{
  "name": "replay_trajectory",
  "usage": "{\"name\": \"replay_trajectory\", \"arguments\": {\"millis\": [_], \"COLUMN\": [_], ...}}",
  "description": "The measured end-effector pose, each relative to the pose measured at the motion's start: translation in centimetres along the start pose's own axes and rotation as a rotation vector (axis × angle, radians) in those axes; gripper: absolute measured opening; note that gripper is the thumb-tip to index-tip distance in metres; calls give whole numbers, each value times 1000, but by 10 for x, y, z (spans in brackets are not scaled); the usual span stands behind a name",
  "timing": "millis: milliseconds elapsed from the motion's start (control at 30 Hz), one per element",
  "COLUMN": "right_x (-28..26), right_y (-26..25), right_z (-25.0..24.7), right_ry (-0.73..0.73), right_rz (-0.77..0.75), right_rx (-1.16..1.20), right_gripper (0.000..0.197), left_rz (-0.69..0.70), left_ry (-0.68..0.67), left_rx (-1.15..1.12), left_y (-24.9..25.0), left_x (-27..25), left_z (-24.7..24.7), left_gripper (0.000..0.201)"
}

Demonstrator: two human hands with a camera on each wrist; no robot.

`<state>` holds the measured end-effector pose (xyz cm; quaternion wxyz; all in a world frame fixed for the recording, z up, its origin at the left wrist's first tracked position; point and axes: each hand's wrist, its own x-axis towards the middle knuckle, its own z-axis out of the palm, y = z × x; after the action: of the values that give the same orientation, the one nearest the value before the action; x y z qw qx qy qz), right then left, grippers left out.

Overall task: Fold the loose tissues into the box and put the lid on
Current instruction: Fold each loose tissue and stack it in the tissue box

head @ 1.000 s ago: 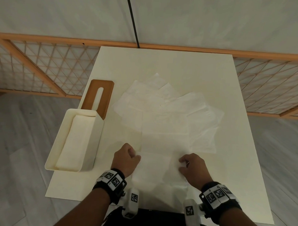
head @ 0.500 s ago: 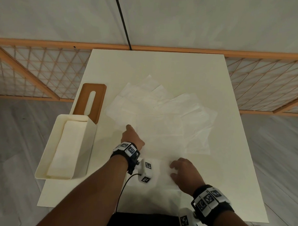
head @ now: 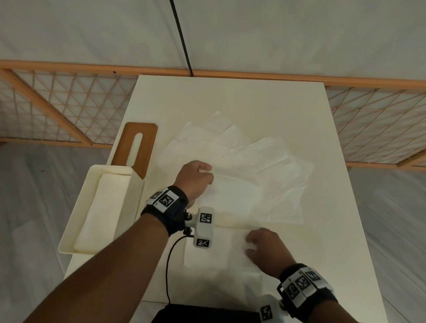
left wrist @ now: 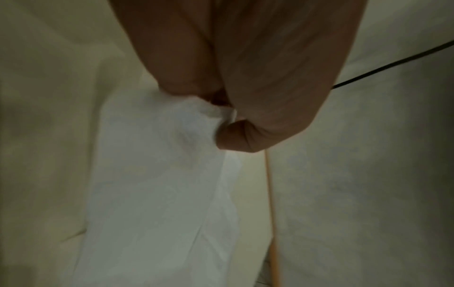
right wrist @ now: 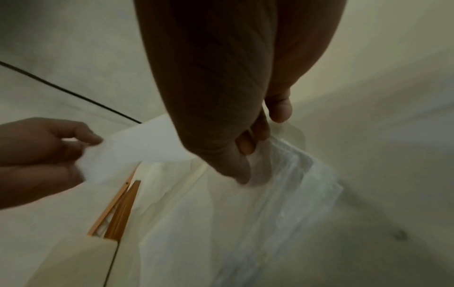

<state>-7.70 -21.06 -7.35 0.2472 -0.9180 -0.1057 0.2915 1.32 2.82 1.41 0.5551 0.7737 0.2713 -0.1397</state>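
Observation:
Several loose white tissues (head: 255, 162) lie fanned over the middle of the cream table (head: 233, 101). My left hand (head: 208, 172) reaches into the pile's left side. In the left wrist view it (left wrist: 226, 116) pinches a tissue corner (left wrist: 196, 116) between thumb and fingers and lifts it a little. My right hand (head: 250, 244) rests with curled fingers on a separate tissue (head: 213, 253) near the front edge, pinching its edge (right wrist: 253, 153). The open cream box (head: 131, 202) stands at the table's left edge with tissues inside. The brown slotted lid (head: 147, 144) lies flat behind it.
A wooden lattice fence (head: 52, 112) runs behind the table on both sides. A black cable (head: 180, 34) hangs down the back wall. Another thin cable (head: 168, 268) trails from my left wrist to the front edge. Grey floor surrounds the table.
My left hand left the near tissue, reached forward into the pile and took hold of a tissue corner. My right hand stayed on the near tissue.

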Motion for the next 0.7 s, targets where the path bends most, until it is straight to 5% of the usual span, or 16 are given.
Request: {"name": "replay_trajectory", "arguments": {"millis": [100, 200, 267, 367, 533, 700], "right_x": [-3, 1, 6, 11, 8, -4], "right_y": [-3, -18, -36, -72, -108, -115], "right_z": [-25, -55, -71, -80, -81, -99], "right_ry": [75, 104, -22, -162, -119, 42], "right_rz": [106, 227, 197, 48, -104, -96], "right_rx": [402, 1190, 1408, 1507, 1486, 1208], "right_gripper": [9, 50, 71, 67, 44, 14], "left_rz": [78, 106, 120, 152, 162, -17], "left_ry": [-96, -110, -152, -209, 11, -32], "left_rx": [-84, -183, -297, -484, -374, -341], "left_y": [15, 25, 26, 20, -17, -46], "left_x": [-29, -62, -81, -100, -99, -93], "left_z": [-21, -45, -60, -74, -92, -102], "left_gripper": [32, 34, 38, 25, 18, 85]}}
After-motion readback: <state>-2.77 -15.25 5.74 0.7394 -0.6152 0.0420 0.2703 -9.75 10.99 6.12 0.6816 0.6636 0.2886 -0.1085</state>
